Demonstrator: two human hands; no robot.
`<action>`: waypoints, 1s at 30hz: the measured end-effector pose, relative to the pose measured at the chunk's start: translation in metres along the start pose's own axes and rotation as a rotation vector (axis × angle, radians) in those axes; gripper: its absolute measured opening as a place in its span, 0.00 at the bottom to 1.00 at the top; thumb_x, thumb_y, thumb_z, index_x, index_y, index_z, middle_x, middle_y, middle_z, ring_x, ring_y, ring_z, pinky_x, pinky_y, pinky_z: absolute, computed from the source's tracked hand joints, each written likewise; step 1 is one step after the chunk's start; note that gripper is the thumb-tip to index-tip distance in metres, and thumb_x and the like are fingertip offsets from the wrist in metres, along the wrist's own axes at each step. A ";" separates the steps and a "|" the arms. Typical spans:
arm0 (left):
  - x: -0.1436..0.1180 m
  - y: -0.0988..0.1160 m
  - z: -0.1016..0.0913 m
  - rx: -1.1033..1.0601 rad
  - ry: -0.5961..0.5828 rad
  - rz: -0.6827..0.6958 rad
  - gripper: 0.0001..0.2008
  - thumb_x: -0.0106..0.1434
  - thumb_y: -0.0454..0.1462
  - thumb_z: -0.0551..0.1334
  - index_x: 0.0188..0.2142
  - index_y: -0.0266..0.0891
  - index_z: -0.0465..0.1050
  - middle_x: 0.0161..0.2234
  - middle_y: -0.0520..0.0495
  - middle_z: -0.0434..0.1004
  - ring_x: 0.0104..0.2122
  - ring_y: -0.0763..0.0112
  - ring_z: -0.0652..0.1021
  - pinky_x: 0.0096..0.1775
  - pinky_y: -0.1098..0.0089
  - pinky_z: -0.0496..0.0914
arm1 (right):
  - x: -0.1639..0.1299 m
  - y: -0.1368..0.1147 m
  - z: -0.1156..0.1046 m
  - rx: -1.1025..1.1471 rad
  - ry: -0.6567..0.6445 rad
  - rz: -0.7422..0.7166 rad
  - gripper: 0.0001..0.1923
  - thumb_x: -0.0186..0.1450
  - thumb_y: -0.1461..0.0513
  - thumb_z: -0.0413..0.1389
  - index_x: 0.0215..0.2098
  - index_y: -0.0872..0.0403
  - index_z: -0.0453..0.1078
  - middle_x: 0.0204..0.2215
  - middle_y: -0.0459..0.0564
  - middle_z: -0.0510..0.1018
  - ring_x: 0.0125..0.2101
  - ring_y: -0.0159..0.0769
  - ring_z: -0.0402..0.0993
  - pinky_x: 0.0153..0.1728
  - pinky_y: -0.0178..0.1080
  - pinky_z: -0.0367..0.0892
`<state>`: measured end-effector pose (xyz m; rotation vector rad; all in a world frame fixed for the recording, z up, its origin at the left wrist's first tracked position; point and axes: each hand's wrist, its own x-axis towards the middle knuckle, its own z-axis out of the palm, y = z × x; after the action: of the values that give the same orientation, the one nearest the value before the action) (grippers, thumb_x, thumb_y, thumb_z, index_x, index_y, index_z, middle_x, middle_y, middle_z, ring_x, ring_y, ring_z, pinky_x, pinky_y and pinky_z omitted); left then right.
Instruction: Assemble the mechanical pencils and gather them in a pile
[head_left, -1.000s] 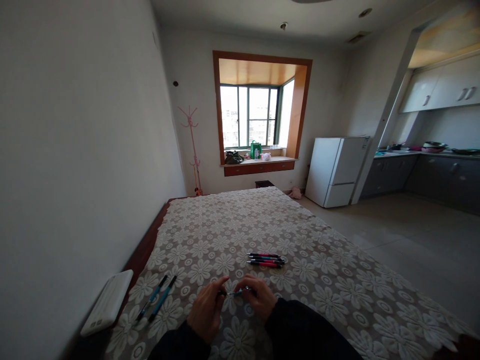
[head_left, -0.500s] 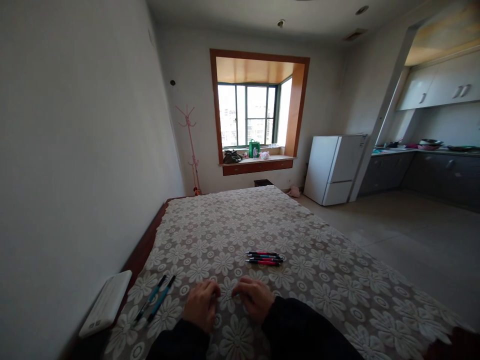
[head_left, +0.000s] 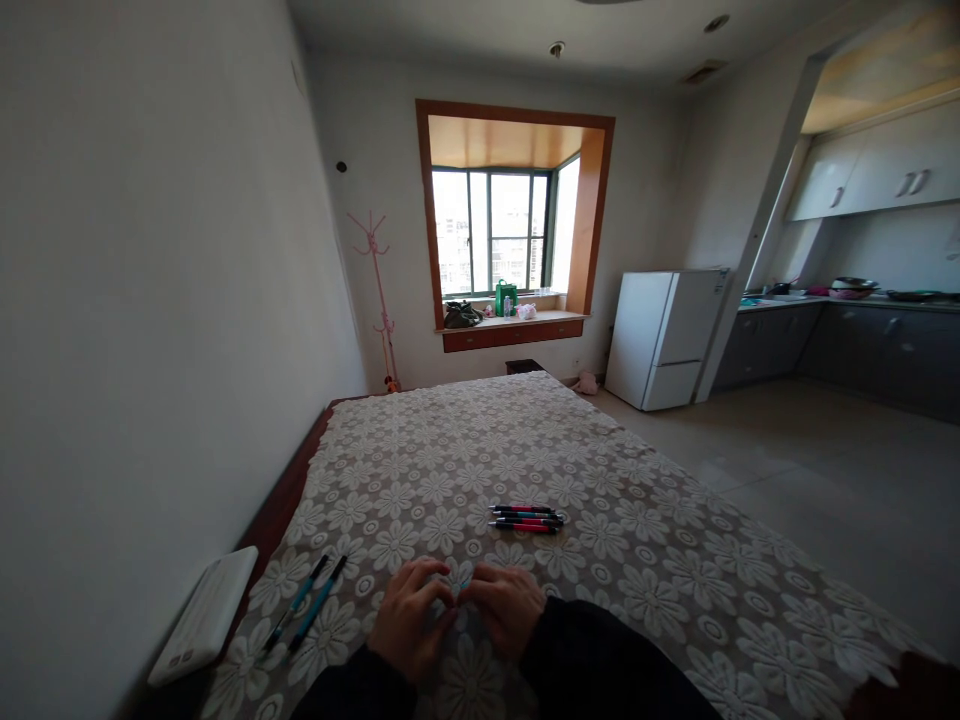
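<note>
My left hand (head_left: 411, 612) and my right hand (head_left: 504, 605) meet at the fingertips just above the tablecloth, close to my body. The fingers of both are curled in a pinch. A tiny blue bit (head_left: 465, 583) shows at the tips of my right fingers; the rest of it is hidden. Beyond my hands, several pens (head_left: 525, 524) in red, black and teal lie side by side. To the left, a slim teal-and-black pen (head_left: 300, 598) rests beside a thicker teal-and-black pen or its barrel (head_left: 318, 603), both slanting away from me.
A flower-patterned lace cloth (head_left: 450, 450) covers the long table. At its left edge, by the wall, lies a white flat box-like device (head_left: 204, 615). Farther off stand a pink coat rack (head_left: 379, 285), a white fridge (head_left: 660, 335) and a window sill with bags (head_left: 506, 298).
My two hands have come together, the left moving right until the fingertips meet. A blue bit now shows between them. The pens on the table lie as before.
</note>
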<state>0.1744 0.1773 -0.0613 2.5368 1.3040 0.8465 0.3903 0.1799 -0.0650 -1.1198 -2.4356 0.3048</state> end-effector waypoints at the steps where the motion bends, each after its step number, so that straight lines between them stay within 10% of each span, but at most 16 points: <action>1: 0.000 -0.001 0.001 0.002 0.005 -0.002 0.04 0.58 0.36 0.64 0.32 0.45 0.78 0.47 0.45 0.78 0.51 0.55 0.76 0.54 0.55 0.71 | 0.000 0.000 0.000 -0.001 -0.004 -0.001 0.19 0.61 0.67 0.51 0.45 0.43 0.76 0.36 0.45 0.77 0.32 0.33 0.74 0.30 0.33 0.61; 30: -0.003 0.007 0.000 0.066 -0.046 -0.212 0.08 0.45 0.29 0.58 0.27 0.41 0.69 0.50 0.44 0.76 0.52 0.54 0.74 0.55 0.56 0.65 | 0.003 0.007 -0.004 -0.022 0.066 0.095 0.04 0.60 0.61 0.60 0.36 0.49 0.74 0.38 0.47 0.75 0.42 0.40 0.68 0.43 0.42 0.59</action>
<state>0.1782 0.1705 -0.0602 2.3945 1.5755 0.7083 0.3957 0.1867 -0.0634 -1.2383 -2.3379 0.2663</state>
